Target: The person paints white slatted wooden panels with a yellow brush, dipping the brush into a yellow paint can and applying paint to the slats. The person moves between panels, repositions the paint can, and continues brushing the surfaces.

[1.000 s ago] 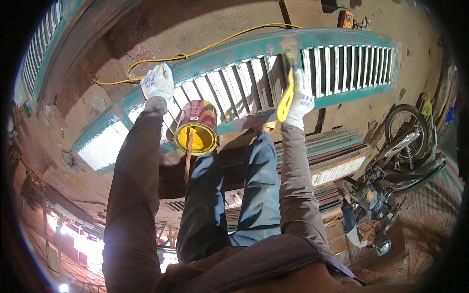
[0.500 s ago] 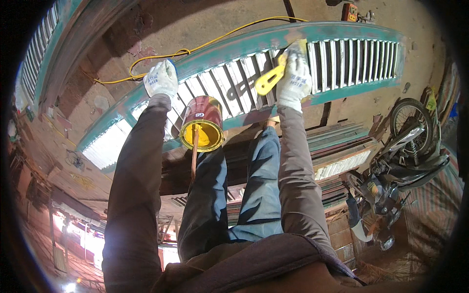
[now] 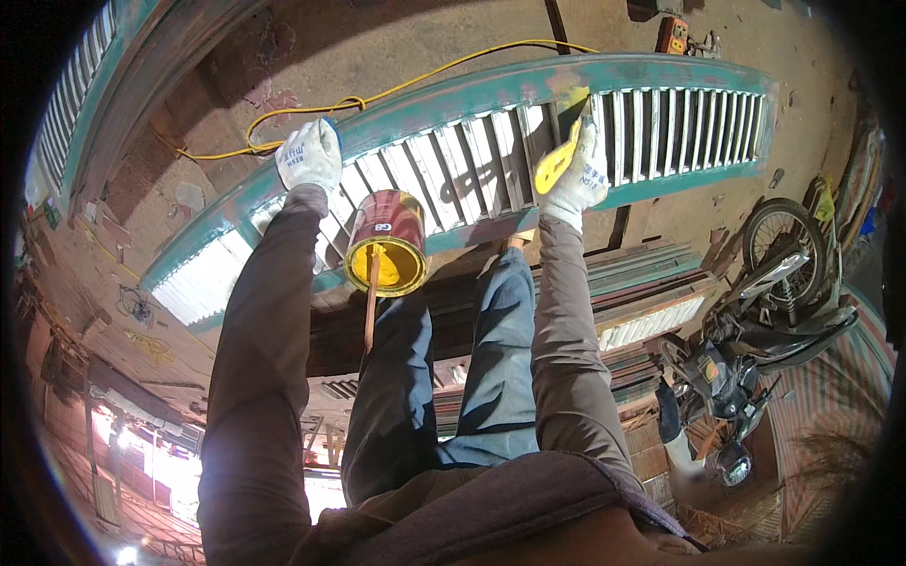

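Observation:
My right hand point(image 3: 578, 179), in a white work glove, is closed around a putty knife with a yellow, holed handle point(image 3: 553, 170). Its blade end is over the green top rail of a long louvred shutter point(image 3: 661, 71), beside a yellow smear point(image 3: 572, 97). My left hand point(image 3: 310, 158), also gloved, has its fingers curled at the shutter's far edge; a blue edge shows by them, but what it grips is hidden. Between my arms is an open maroon can point(image 3: 387, 220), coated inside with yellow paste, a wooden stick point(image 3: 373, 307) leaning out of it.
A yellow cord point(image 3: 444, 64) lies looped beyond the shutter, leading toward an orange socket box point(image 3: 673, 36). Another louvred shutter point(image 3: 75, 104) leans at far left. Stacked slatted panels point(image 3: 651, 283) and a motorcycle point(image 3: 755, 349) are to the right.
My right hand has moved slightly right and nearer with the putty knife, whose handle now points less to the left. The left hand is nearly still. The whole view has shifted slightly.

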A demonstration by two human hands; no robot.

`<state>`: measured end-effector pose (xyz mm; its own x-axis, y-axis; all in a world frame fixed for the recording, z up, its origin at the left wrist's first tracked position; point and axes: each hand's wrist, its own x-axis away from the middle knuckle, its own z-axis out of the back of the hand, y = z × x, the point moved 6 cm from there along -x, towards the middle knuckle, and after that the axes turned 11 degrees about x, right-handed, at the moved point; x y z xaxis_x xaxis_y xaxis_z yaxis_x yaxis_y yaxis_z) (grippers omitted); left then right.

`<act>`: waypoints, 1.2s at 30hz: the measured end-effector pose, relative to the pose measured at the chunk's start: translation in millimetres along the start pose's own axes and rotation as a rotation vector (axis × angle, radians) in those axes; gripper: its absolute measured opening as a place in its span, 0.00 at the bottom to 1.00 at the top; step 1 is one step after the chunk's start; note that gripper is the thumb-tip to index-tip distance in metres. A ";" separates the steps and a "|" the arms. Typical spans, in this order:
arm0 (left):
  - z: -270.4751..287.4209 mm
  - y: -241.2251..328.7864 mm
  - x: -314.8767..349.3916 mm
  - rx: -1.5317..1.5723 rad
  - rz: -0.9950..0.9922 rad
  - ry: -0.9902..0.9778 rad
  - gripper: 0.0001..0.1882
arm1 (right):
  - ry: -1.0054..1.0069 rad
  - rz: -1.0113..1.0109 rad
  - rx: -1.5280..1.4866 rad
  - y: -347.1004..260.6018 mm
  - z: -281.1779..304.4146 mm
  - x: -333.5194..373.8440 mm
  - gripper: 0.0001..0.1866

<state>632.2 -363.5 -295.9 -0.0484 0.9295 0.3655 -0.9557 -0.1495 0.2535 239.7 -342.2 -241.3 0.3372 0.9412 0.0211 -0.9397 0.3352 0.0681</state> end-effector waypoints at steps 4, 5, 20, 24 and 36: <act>3.9 4.3 1.3 0.001 0.005 0.007 0.17 | -0.027 0.123 -0.004 -14.9 -2.3 -19.3 0.27; 3.9 3.8 1.4 -0.002 -0.005 0.011 0.17 | -0.094 0.071 -0.077 -19.0 -1.3 -21.0 0.28; 0.3 0.0 0.5 0.006 -0.018 0.031 0.19 | -0.123 0.277 0.097 -13.4 7.3 4.1 0.19; -2.2 -2.9 2.2 -0.006 0.045 -0.048 0.20 | -0.079 0.280 -0.121 1.4 18.1 15.2 0.20; -8.4 -7.6 0.3 -0.004 0.080 -0.060 0.23 | -0.147 0.192 -0.225 23.7 51.2 75.2 0.19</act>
<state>637.0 -359.3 -305.3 -0.1074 0.8928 0.4376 -0.9506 -0.2211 0.2177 245.6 -265.6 -187.0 0.1422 0.9772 0.1575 -0.9704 0.1690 -0.1725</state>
